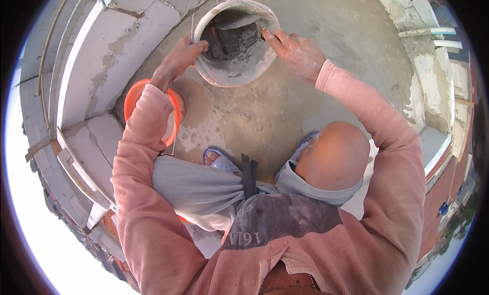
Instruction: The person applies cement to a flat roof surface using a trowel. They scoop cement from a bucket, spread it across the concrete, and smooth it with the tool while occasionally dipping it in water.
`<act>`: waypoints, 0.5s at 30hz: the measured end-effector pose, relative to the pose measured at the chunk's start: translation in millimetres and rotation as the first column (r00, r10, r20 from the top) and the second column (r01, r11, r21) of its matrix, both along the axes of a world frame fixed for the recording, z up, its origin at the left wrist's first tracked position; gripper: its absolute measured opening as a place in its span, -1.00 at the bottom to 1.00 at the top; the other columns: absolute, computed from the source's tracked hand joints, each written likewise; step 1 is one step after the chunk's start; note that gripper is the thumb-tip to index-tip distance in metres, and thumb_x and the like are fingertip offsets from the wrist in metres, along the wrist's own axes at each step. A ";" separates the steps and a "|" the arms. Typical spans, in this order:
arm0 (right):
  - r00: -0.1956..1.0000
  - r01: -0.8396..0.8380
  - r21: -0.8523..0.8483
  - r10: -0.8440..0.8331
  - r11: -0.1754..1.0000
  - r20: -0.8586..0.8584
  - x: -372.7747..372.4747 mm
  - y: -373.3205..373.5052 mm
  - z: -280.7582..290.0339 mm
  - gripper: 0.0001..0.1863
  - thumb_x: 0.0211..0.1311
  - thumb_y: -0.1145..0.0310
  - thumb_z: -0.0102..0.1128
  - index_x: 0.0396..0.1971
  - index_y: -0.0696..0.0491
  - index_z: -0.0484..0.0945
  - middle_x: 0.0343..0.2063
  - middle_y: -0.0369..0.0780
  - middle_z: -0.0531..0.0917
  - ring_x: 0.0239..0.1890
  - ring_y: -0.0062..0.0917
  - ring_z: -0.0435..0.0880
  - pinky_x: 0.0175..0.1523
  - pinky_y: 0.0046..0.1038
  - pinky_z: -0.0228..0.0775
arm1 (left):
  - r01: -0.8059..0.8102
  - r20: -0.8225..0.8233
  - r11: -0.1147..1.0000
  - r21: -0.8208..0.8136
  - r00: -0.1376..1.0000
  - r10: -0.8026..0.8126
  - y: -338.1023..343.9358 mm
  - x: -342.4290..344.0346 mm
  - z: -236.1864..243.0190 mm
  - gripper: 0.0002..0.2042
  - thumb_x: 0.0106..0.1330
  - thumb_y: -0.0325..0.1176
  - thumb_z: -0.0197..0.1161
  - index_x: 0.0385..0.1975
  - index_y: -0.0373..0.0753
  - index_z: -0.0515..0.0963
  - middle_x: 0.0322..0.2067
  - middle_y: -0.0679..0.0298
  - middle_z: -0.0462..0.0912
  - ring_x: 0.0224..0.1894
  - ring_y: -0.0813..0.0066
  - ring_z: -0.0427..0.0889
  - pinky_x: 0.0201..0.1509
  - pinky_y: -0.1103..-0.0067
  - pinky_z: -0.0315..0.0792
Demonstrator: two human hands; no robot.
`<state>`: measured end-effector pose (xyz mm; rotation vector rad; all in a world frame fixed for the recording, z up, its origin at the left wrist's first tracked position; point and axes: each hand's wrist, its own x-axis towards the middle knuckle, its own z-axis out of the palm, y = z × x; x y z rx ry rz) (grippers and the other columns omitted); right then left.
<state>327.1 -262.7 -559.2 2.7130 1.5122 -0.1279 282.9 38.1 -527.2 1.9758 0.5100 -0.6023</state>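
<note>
A mortar-smeared bucket (pixel 229 77) stands in front of me with its mouth tilted toward me. Wet grey residue (pixel 239 50) coats its inside, and a thin reddish streak shows there. My left hand (pixel 186 54) grips the left side of the rim, its thumb hooked over the edge. At the right side of the rim, my right hand (pixel 295 51) is closed with its fingertips on a small dark piece, perhaps a tool's handle; its kind is hidden by the fingers and rim. An orange bucket (pixel 133 97) with a wire handle sits beside my left forearm, partly covered by it.
Wet, grey-brown floor (pixel 351 45) spreads around the bucket. Pale block walls (pixel 122 45) rise at the left, and another blockwork edge (pixel 430 86) bounds the right, with light bars (pixel 427 32) jutting from it. My slippered feet (pixel 219 158) are close to the buckets.
</note>
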 end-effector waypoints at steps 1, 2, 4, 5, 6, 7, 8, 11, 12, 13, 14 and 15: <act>0.996 0.078 0.109 -0.082 0.991 0.034 3.2 5.0 3.8 -0.21 0.07 0.59 0.13 0.39 0.09 0.17 0.04 -0.15 0.47 -0.31 -0.28 0.73 -0.33 -0.32 0.64 | 0.008 0.018 1.000 -0.016 1.000 -0.008 -1.2 -0.8 1.3 -0.64 0.31 -0.29 0.15 0.04 -0.33 0.48 -0.18 0.25 0.58 -0.13 0.43 0.52 -0.07 0.38 0.45; 0.995 0.088 0.105 -0.092 0.991 0.036 2.3 4.4 -4.2 -0.21 0.07 0.59 0.13 0.39 0.09 0.17 0.04 -0.15 0.47 -0.31 -0.28 0.73 -0.33 -0.32 0.64 | 0.028 0.042 0.999 -0.033 0.999 -0.027 -4.7 2.7 2.1 -0.65 0.31 -0.29 0.15 0.03 -0.33 0.49 -0.20 0.26 0.58 -0.14 0.45 0.51 -0.08 0.39 0.44; 0.998 0.065 0.090 -0.065 0.994 0.003 -9.2 7.1 -35.8 -0.24 0.10 0.54 0.13 0.38 0.06 0.18 -0.01 -0.16 0.47 -0.37 -0.30 0.73 -0.34 -0.33 0.63 | 0.052 0.055 0.998 -0.044 0.997 -0.049 -3.2 5.7 -6.6 -0.65 0.31 -0.29 0.16 0.03 -0.33 0.50 -0.22 0.26 0.58 -0.15 0.45 0.51 -0.09 0.41 0.43; 0.998 0.063 0.087 -0.063 0.994 0.003 -14.9 3.4 -44.9 -0.24 0.10 0.54 0.13 0.38 0.06 0.18 -0.01 -0.16 0.47 -0.37 -0.30 0.73 -0.34 -0.33 0.63 | 0.064 0.070 0.997 -0.053 0.996 -0.061 -1.4 6.8 -10.8 -0.65 0.31 -0.28 0.16 0.02 -0.34 0.51 -0.23 0.26 0.58 -0.16 0.46 0.50 -0.11 0.42 0.43; 0.999 0.015 0.003 -0.015 1.000 -0.029 -24.1 -3.0 -49.6 -0.24 0.11 0.53 0.12 0.38 0.04 0.18 -0.03 -0.16 0.47 -0.37 -0.32 0.73 -0.34 -0.32 0.63 | 0.060 0.067 0.997 -0.052 0.996 -0.056 -0.7 5.3 -11.0 -0.65 0.31 -0.28 0.16 0.02 -0.34 0.51 -0.23 0.26 0.58 -0.16 0.46 0.50 -0.11 0.42 0.43; 0.997 -0.035 -0.080 0.029 0.996 -0.065 -29.1 -7.5 -54.8 -0.24 0.11 0.52 0.12 0.39 0.03 0.18 -0.05 -0.16 0.47 -0.37 -0.34 0.73 -0.35 -0.31 0.62 | 0.101 0.097 0.995 -0.019 0.990 -0.099 -0.6 3.8 -11.0 -0.64 0.31 -0.27 0.17 0.02 -0.34 0.51 -0.25 0.27 0.58 -0.17 0.46 0.50 -0.11 0.44 0.43; 0.997 -0.038 -0.080 0.033 0.996 -0.070 -24.8 -5.5 -48.2 -0.24 0.11 0.52 0.12 0.39 0.03 0.18 -0.05 -0.16 0.47 -0.37 -0.34 0.73 -0.35 -0.31 0.62 | 0.142 0.122 0.990 0.015 0.982 -0.143 0.2 2.1 -10.8 -0.64 0.31 -0.26 0.17 0.01 -0.34 0.51 -0.28 0.28 0.58 -0.19 0.47 0.50 -0.12 0.45 0.43; 0.999 0.008 -0.004 -0.009 1.000 -0.038 -2.5 4.5 -19.0 -0.25 0.13 0.51 0.11 0.39 0.02 0.17 -0.05 -0.18 0.47 -0.40 -0.34 0.73 -0.37 -0.29 0.62 | 0.078 0.058 0.995 0.066 0.995 -0.081 -0.4 7.6 -10.5 -0.65 0.31 -0.25 0.17 0.01 -0.31 0.52 -0.29 0.27 0.58 -0.22 0.47 0.49 -0.13 0.44 0.43; 0.999 0.043 0.064 -0.043 0.997 0.008 -3.4 9.7 -14.0 -0.25 0.14 0.51 0.11 0.40 0.01 0.17 -0.05 -0.19 0.47 -0.38 -0.34 0.72 -0.37 -0.29 0.62 | 0.083 0.058 0.995 0.063 0.995 -0.087 -3.5 8.6 -10.2 -0.65 0.31 -0.25 0.17 0.01 -0.31 0.52 -0.29 0.27 0.58 -0.22 0.47 0.49 -0.13 0.44 0.43; 0.995 0.074 0.133 -0.081 0.988 0.052 -4.8 11.4 -11.5 -0.26 0.15 0.50 0.10 0.40 0.00 0.17 -0.06 -0.20 0.48 -0.37 -0.33 0.71 -0.37 -0.30 0.62 | 0.072 0.065 0.997 0.036 0.995 -0.074 -7.2 9.4 -9.7 -0.65 0.31 -0.24 0.17 0.00 -0.30 0.52 -0.29 0.26 0.58 -0.22 0.46 0.50 -0.15 0.43 0.44; 0.995 0.076 0.133 -0.083 0.988 0.050 -13.4 9.2 -21.6 -0.26 0.15 0.50 0.10 0.40 0.00 0.17 -0.06 -0.20 0.48 -0.37 -0.33 0.71 -0.37 -0.30 0.62 | 0.057 0.071 0.998 0.014 0.996 -0.058 -8.6 8.7 -8.7 -0.65 0.31 -0.22 0.17 0.00 -0.29 0.52 -0.30 0.26 0.58 -0.23 0.45 0.50 -0.17 0.42 0.45; 0.998 0.041 0.078 -0.044 0.996 0.033 -25.7 6.1 -35.9 -0.24 0.13 0.50 0.13 0.40 0.00 0.17 -0.06 -0.20 0.47 -0.35 -0.33 0.70 -0.38 -0.32 0.61 | 0.059 0.075 0.998 0.015 0.995 -0.060 -5.4 9.4 -10.6 -0.65 0.31 -0.22 0.17 0.00 -0.29 0.52 -0.30 0.26 0.58 -0.23 0.45 0.50 -0.17 0.42 0.45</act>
